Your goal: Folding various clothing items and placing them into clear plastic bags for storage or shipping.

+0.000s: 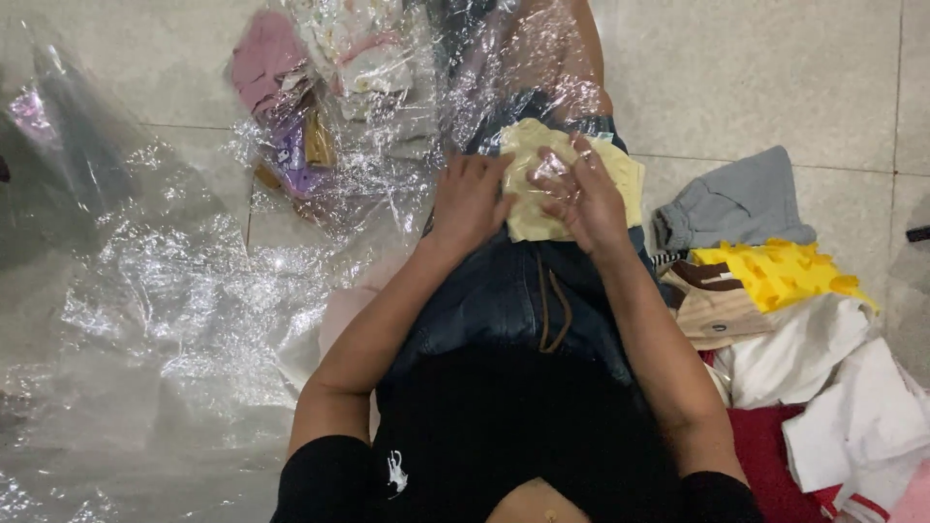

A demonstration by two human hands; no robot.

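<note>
Head view: a small pale yellow folded cloth garment (572,184), partly wrapped in thin clear plastic film, lies on the person's lap over dark blue denim shorts (513,300), its long axis running roughly left to right across the thigh. Both hands are on it. Left hand (472,201) presses flat on the garment's left edge, fingers spread slightly. Right hand (586,199) rests on top toward the right side, fingers curled and pinching the film and cloth. Both forearms angle inward from the elbows. Crumpled clear plastic sheeting (174,291) covers the tiled floor at left; a pile of mixed clothes (785,320) sits at right
</note>
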